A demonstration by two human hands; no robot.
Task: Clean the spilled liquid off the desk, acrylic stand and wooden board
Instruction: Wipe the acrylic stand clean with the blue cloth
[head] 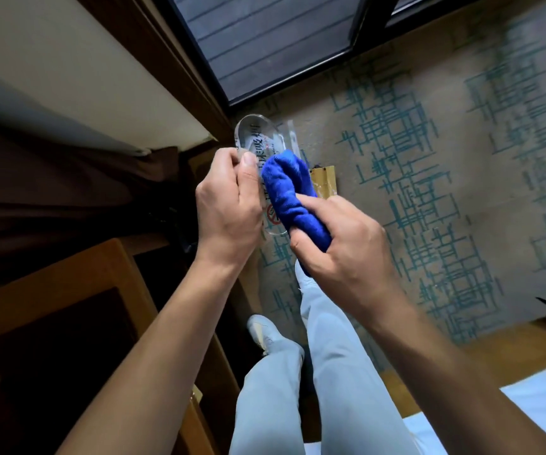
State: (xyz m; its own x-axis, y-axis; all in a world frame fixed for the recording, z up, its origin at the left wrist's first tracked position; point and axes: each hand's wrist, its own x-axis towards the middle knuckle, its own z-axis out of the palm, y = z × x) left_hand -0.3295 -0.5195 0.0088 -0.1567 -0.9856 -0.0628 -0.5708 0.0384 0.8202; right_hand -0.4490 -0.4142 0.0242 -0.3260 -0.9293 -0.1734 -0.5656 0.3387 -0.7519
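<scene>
While the person is standing over a patterned carpet [445, 178], the left hand [229, 205] is gripping the clear acrylic stand [258, 136] by its left edge, thumb pressed on the front face and fingers curled behind, holding it up in the air in front of the body. Printed dark characters and a red prohibition symbol are showing through the transparent panel. Just to the right, a bunched blue cloth [289, 192] is pressing against the stand's face; the right hand [340, 244] is clenching this cloth, fingers wrapped tightly around it. Behind the cloth, a wooden board [326, 180] is lying on the carpet, partly hidden. Below, pale trousers [330, 372] and a light shoe [263, 331] are showing.
</scene>
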